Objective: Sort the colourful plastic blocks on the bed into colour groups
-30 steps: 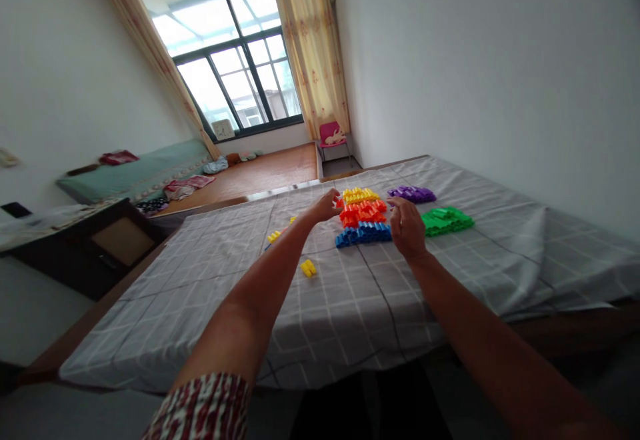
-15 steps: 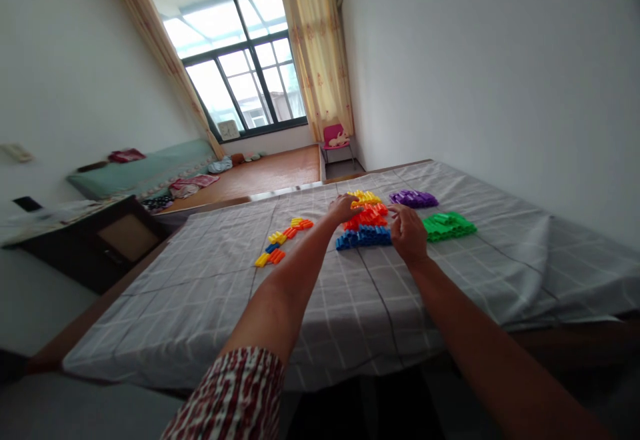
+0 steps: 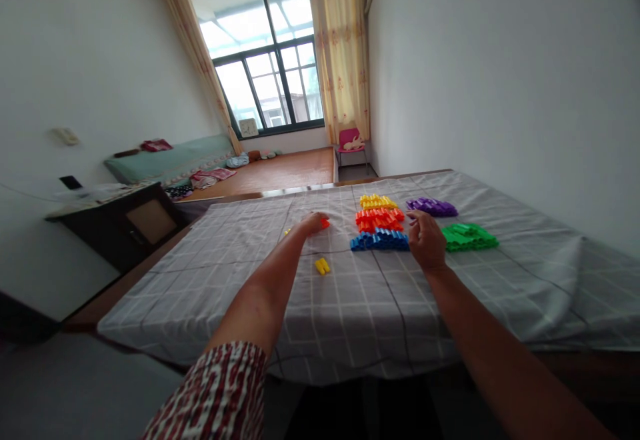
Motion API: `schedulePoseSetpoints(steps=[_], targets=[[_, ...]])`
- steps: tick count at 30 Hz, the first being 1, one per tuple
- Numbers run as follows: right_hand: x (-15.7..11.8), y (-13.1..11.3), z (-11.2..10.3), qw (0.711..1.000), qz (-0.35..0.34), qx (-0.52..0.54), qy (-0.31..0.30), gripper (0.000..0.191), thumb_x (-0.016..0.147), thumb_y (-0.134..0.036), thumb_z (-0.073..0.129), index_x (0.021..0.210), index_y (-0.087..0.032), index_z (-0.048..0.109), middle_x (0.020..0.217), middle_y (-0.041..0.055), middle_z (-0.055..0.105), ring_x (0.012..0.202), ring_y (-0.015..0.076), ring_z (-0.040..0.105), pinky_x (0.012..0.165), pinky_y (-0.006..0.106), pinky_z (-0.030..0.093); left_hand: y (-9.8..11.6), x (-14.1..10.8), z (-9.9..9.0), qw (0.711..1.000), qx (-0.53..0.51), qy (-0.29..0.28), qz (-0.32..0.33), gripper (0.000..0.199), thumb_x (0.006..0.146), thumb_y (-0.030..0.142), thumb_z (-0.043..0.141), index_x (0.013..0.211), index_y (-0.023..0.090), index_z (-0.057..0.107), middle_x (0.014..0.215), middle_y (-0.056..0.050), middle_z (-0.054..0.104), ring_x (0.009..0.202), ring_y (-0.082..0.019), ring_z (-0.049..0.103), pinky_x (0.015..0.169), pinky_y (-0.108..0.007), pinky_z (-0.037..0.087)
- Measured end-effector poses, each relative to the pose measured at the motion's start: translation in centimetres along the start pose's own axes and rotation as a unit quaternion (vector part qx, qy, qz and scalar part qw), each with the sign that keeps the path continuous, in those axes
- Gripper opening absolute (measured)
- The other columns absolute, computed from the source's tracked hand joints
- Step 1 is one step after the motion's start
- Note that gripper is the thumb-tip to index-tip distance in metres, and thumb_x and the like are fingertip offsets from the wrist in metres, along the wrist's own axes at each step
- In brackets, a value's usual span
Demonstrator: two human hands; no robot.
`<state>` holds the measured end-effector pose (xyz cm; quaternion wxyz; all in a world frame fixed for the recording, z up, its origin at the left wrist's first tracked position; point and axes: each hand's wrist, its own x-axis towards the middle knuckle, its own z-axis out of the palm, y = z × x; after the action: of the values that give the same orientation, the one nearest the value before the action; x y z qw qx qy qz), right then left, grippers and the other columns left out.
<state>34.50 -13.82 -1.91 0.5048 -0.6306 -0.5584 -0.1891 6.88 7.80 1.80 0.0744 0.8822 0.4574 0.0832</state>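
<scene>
My left hand [image 3: 312,224] is over the left group of small pieces, its fingers at an orange piece [image 3: 325,223]; whether it grips it I cannot tell. A yellow pair [image 3: 323,266] lies nearer me. Piles of yellow [image 3: 378,202], orange [image 3: 379,219] and blue pieces [image 3: 380,240] sit one behind another in the middle. My right hand [image 3: 425,237] hovers at their right side, fingers curled in, contents too small to make out. To its right are purple [image 3: 431,208] and green piles [image 3: 470,237].
A grey checked cloth [image 3: 345,307] covers the large surface. Beyond it are a wooden platform [image 3: 285,172] and a pink chair [image 3: 351,141]. A dark cabinet [image 3: 107,227] stands at the left, and a white wall rises at the right.
My left hand has moved left, from the yellow and orange piles to the left group, which it now partly hides. My right hand stays beside the middle piles. The view has shifted.
</scene>
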Motion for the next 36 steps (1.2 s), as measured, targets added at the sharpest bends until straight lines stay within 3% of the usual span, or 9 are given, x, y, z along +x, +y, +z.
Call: schedulePoseSetpoints(steps=[4,11,14,17,20,24,28,32,36], targets=[[-0.1,0.1,-0.1,1.0,-0.004,-0.005,0.001,0.036,0.088,-0.014,0.033,0.112,-0.02,0.059,0.112,0.0107,0.067,0.1,0.0233,0.063,0.094,0.038,0.048,0.7,0.5,0.0,1.0,0.006,-0.004,-0.026,0.041,0.074,0.021,0.065,0.114,0.018,0.072,0.109,-0.012,0.07,0.099,-0.025,0.066,0.09,-0.034,0.051],[0.0,0.3,0.2,1.0,-0.025,-0.007,0.017,0.032,0.085,-0.01,0.039,0.106,-0.019,0.062,0.104,0.01,0.069,0.098,0.0227,0.063,0.089,0.036,0.048,1.4,0.1,-1.5,0.994,-0.007,-0.078,-0.078,0.033,0.085,0.037,0.052,0.086,0.012,0.074,0.068,-0.006,0.07,0.063,-0.017,0.064,0.067,-0.027,0.052],[0.0,0.5,0.3,0.998,-0.039,-0.006,0.038,0.031,0.084,-0.01,0.041,0.104,-0.019,0.063,0.101,0.0091,0.07,0.095,0.0226,0.063,0.087,0.035,0.049,1.8,-0.3,-1.9,0.996,-0.014,-0.085,-0.02,0.029,0.082,0.024,0.053,0.098,0.013,0.074,0.087,-0.007,0.074,0.078,-0.017,0.066,0.075,-0.026,0.052],[0.0,0.5,0.3,0.998,-0.041,-0.006,0.039,0.032,0.083,-0.009,0.041,0.104,-0.02,0.063,0.101,0.0094,0.07,0.095,0.0226,0.063,0.086,0.036,0.05,2.0,-0.5,-2.0,0.988,-0.012,-0.113,0.104,0.052,0.068,0.003,0.053,0.115,0.018,0.07,0.114,-0.005,0.071,0.102,-0.018,0.064,0.088,-0.026,0.05],[0.0,0.5,0.2,0.999,-0.038,-0.002,0.035,0.032,0.083,-0.009,0.041,0.103,-0.02,0.063,0.1,0.0096,0.07,0.095,0.0226,0.063,0.087,0.036,0.049,1.8,-0.8,-1.7,0.972,0.004,-0.144,0.186,0.065,0.061,-0.004,0.052,0.118,0.02,0.069,0.128,-0.004,0.065,0.114,-0.018,0.059,0.097,-0.026,0.046],[0.1,0.2,0.2,0.999,-0.04,0.002,0.036,0.03,0.083,-0.009,0.041,0.1,-0.019,0.063,0.1,0.0093,0.07,0.096,0.0222,0.063,0.087,0.035,0.049,1.2,-1.2,-1.1,0.972,0.028,-0.171,0.158,0.059,0.061,0.003,0.063,0.118,0.018,0.069,0.117,-0.006,0.07,0.099,-0.02,0.065,0.089,-0.026,0.05],[0.2,0.0,0.2,0.999,-0.039,0.002,0.035,0.029,0.083,-0.008,0.041,0.098,-0.019,0.063,0.098,0.0091,0.07,0.095,0.0218,0.063,0.087,0.035,0.049,2.0,-0.5,-0.7,0.987,-0.054,-0.106,0.11,0.048,0.067,0.014,0.068,0.114,0.014,0.068,0.101,-0.006,0.073,0.085,-0.019,0.066,0.077,-0.026,0.053],[0.1,0.1,0.3,0.999,-0.038,0.0,0.03,0.027,0.084,-0.009,0.042,0.097,-0.019,0.064,0.096,0.0089,0.07,0.093,0.0219,0.063,0.085,0.034,0.048,5.5,1.5,-0.3,0.979,-0.164,-0.019,0.12,0.052,0.073,0.025,0.069,0.123,0.012,0.059,0.105,-0.009,0.07,0.083,-0.016,0.066,0.07,-0.026,0.053],[0.0,0.3,0.2,0.999,-0.037,-0.007,0.029,0.027,0.083,-0.009,0.043,0.096,-0.02,0.064,0.095,0.008,0.07,0.091,0.0219,0.062,0.083,0.034,0.048,9.0,2.7,0.1,0.984,-0.09,-0.014,0.153,0.039,0.069,0.024,0.073,0.106,0.013,0.065,0.103,-0.007,0.07,0.082,-0.017,0.064,0.076,-0.03,0.053]])
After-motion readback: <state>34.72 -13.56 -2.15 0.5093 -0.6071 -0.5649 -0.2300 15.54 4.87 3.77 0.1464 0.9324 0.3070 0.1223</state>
